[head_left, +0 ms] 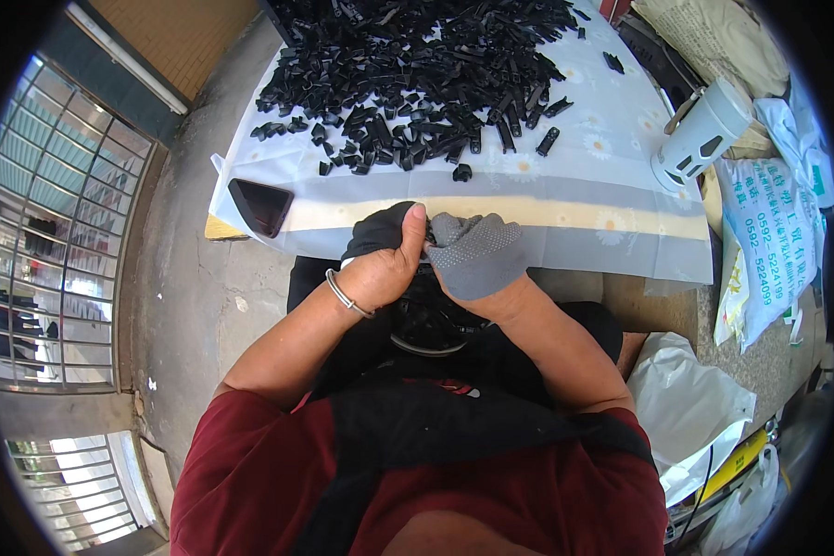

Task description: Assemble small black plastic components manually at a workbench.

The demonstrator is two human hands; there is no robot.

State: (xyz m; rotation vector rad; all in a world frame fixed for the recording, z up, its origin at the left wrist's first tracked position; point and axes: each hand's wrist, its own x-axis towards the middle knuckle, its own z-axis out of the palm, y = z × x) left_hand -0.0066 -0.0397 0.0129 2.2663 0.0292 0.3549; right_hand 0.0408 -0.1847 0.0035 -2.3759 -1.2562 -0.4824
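My left hand (385, 248), in a black glove that leaves the thumb bare, is raised over my lap close to the table's near edge. Against it is my right hand (477, 255) in a grey dotted glove, its fingers curled in. Both hands are closed and meet at the fingertips. A small dark bit shows between them, too hidden to name. Just below, a round container (433, 351) with dark pieces inside sits in my lap. Beyond the hands, a large heap of small black plastic parts (417, 74) spreads over the table.
A flower-patterned cloth covers the table (612, 199). A dark phone (260, 207) lies at its left corner, and a white bottle (704, 134) stands at the right. Printed plastic sacks (760, 246) and a white bag (686, 398) crowd my right side. Barred windows (60, 232) are at the left.
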